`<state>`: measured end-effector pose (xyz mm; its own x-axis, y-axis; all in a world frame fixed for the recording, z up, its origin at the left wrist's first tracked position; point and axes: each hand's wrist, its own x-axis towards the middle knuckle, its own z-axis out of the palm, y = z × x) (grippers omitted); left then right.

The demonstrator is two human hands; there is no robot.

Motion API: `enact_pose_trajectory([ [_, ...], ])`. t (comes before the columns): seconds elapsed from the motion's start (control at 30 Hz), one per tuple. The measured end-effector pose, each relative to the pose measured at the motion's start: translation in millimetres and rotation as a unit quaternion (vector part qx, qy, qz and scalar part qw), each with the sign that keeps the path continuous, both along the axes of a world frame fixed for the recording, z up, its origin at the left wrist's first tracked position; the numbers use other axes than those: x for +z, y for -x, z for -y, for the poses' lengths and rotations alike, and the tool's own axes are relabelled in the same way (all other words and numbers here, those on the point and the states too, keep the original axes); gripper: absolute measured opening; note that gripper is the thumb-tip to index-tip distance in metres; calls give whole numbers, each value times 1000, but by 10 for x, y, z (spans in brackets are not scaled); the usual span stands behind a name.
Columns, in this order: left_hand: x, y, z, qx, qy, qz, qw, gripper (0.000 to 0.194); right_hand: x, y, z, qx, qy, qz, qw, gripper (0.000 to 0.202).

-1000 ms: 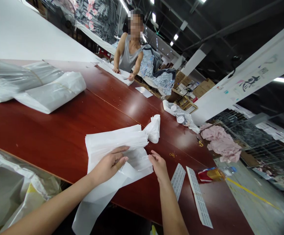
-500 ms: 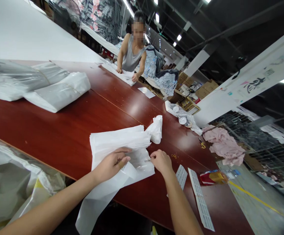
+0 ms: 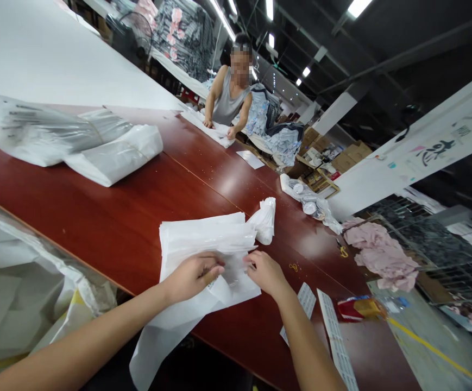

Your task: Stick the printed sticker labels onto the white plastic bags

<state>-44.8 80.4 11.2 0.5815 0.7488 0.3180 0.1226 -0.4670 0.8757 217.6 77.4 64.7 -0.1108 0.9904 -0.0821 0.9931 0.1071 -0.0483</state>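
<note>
A stack of white plastic bags (image 3: 203,231) lies near the table's front edge, with its lower part hanging over. My left hand (image 3: 197,274) rests on the top bag, its fingers curled and closed on a turned-up part of the plastic. At the stack's right side, my right hand (image 3: 265,271) has bent fingers closed at the edge of the top bag. Those fingertips cover part of the bag, so the exact grip is partly hidden. A bunched clear plastic wrap (image 3: 265,220) sits just beyond the stack.
Banded bundles of bags (image 3: 113,155) lie to the left on the red-brown table (image 3: 138,217). Label sheets (image 3: 335,336), a bottle (image 3: 362,308) and yellow-handled scissors (image 3: 343,250) are on the right. Across the table, a person (image 3: 230,98) handles white material. A white sack (image 3: 36,293) stands below left.
My right hand has shifted slightly up and inward over the bag's right edge, covering a printed mark that showed earlier. My left hand stays on the bag. The view has tilted slightly.
</note>
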Motion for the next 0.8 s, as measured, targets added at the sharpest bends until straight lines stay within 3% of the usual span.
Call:
enact_pose_trajectory([
  [0.1, -31, -37, 157, -69, -97, -54, 991, 32, 71, 145, -47, 146, -2, 65, 987, 27],
  [0.2, -147, -118, 346, -71, -172, -88, 979, 24, 30, 512, -130, 262, -32, 95, 960, 20],
  [0.33, -257, -207, 504, -45, -178, -154, 971, 21, -151, 1218, -280, 404, -79, 37, 911, 19],
  [0.4, -237, -219, 516, -52, -175, -158, 970, 22, -185, 1499, -373, 430, -83, -16, 899, 18],
  [0.47, -174, -205, 471, -87, -188, -103, 973, 24, -126, 1614, -445, 384, -82, -89, 915, 20],
  [0.53, -97, -170, 368, -108, -179, -37, 977, 29, 14, 1534, -437, 279, -91, -181, 939, 25],
  [0.6, -39, -129, 225, -62, -114, -17, 991, 36, 169, 1312, -309, 161, -112, -268, 943, 29],
  [0.67, -22, -98, 90, 23, -23, -29, 999, 45, 254, 1045, -84, 56, -113, -323, 938, 25],
  [0.73, -36, -90, 9, 67, 41, -34, 996, 50, 221, 822, 160, -15, -59, -347, 936, 24],
  [0.8, -58, -97, -7, 68, 67, -27, 995, 52, 96, 683, 346, -49, 28, -364, 930, 28],
])
